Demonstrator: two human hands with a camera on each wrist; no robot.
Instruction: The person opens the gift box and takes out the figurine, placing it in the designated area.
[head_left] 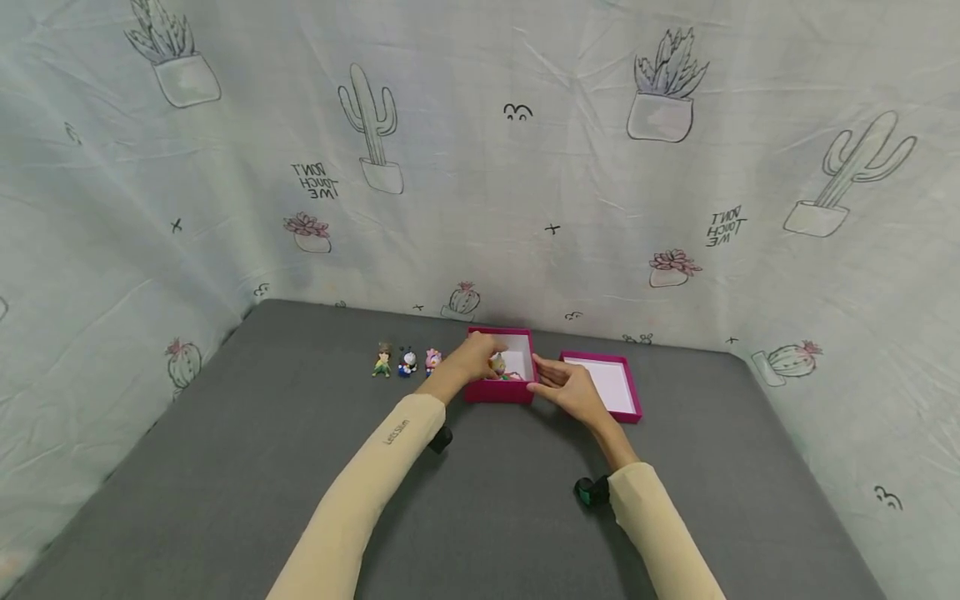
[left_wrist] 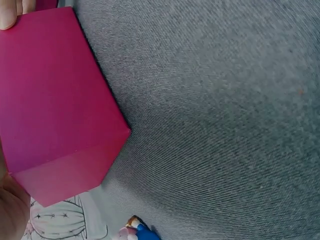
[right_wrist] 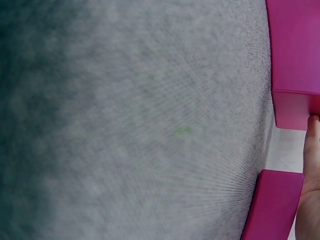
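Observation:
A magenta box with a white inside stands at the back middle of the table. My left hand reaches over its left wall, thumb and fingers curved round a small toy figurine inside. Part of that figurine is hidden by the hand. Against the box's right side rests my right hand, fingers mostly straight and thumb by the front corner. The right wrist view shows one finger stretched out to the box wall. In the left wrist view, the left hand is only partly visible beside the box.
Left of the box stand a green-trousered figurine, a blue-and-white one and a pink-and-blue one. The magenta lid lies white inside up at the right. Behind the grey table hangs a cactus-print cloth.

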